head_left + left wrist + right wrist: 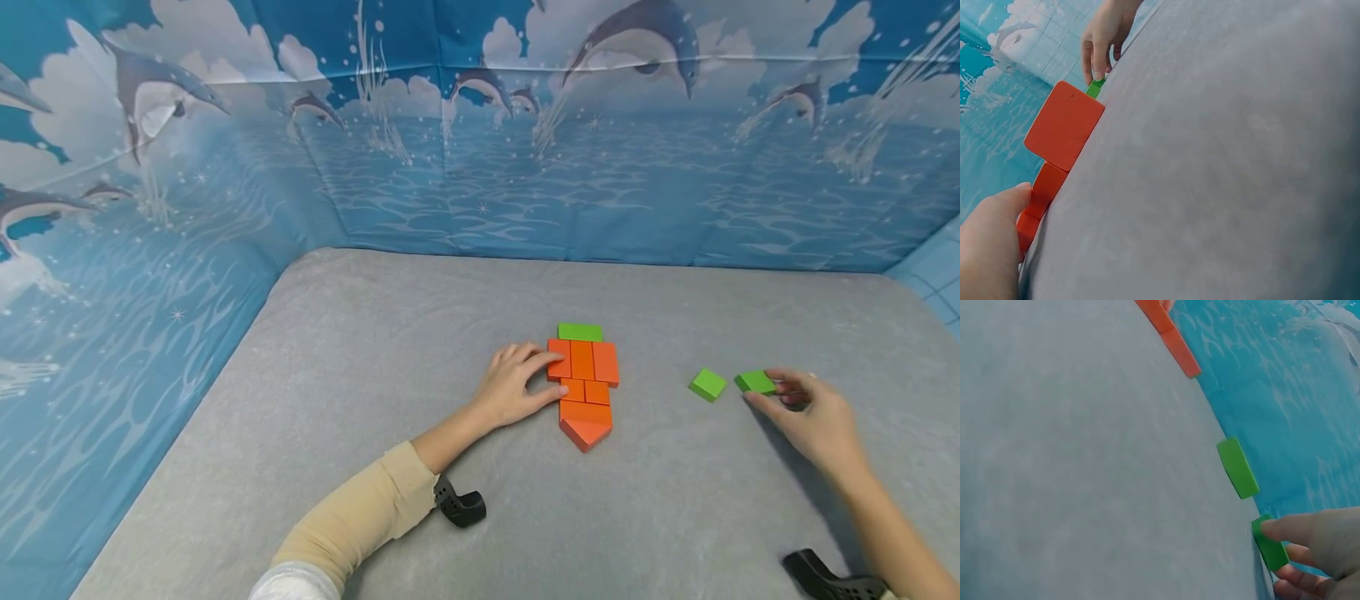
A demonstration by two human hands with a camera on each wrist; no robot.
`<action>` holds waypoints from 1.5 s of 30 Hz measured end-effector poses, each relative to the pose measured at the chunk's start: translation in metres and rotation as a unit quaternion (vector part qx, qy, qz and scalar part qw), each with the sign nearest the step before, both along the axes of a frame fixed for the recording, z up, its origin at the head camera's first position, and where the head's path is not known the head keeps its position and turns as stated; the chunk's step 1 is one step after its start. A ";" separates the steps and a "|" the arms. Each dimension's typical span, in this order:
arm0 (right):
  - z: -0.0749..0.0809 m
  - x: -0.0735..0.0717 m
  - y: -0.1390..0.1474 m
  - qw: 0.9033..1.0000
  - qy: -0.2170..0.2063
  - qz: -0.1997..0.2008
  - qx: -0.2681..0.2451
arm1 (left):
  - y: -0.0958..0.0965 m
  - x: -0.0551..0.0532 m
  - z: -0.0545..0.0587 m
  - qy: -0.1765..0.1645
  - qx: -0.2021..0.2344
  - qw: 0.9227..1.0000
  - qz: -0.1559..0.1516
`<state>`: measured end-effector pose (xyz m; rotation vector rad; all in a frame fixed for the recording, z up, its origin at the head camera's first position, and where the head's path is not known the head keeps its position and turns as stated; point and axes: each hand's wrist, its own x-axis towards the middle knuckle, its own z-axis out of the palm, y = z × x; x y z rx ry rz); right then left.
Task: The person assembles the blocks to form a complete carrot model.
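Orange blocks (582, 360) lie joined in a flat figure, three side by side above two small ones, then a wide block and a triangular block (587, 433) pointing toward me. A long green block (580, 332) caps its far end. My left hand (510, 387) rests at the figure's left side, forefinger on the upper left block and thumb at a small block. Off to the right, my right hand (821, 421) pinches a green block (753, 382) between thumb and fingers, low over the cloth. Just left of that lies another green block (707, 385).
Grey cloth (375, 333) covers the table. A blue dolphin-print curtain (495, 183) rises along the back and left edges. Black wrist mounts sit under the left wrist (460, 502) and the right wrist (828, 577).
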<state>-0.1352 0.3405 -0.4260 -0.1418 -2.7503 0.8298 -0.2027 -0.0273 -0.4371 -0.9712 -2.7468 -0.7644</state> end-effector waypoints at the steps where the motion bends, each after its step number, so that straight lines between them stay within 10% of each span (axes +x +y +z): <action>1: 0.002 0.000 -0.001 1.000 -0.006 0.001 -0.003 | 0.000 0.000 0.000 0.000 -0.001 1.000 0.000; 6: 0.016 -0.011 -0.008 0.999 -0.036 0.021 -0.021 | 0.001 0.000 0.000 0.000 -0.004 1.000 0.001; 16: 0.009 -0.079 -0.035 0.995 0.009 0.096 -0.014 | 0.001 0.000 -0.001 0.003 -0.001 1.000 0.000; 23: 0.033 -0.088 -0.089 0.983 -0.021 0.168 -0.072 | 0.002 0.001 0.001 -0.001 -0.005 1.000 0.000; 45: 0.013 -0.113 -0.117 0.973 -0.051 0.204 -0.093 | 0.001 0.000 0.000 0.005 -0.005 1.000 0.005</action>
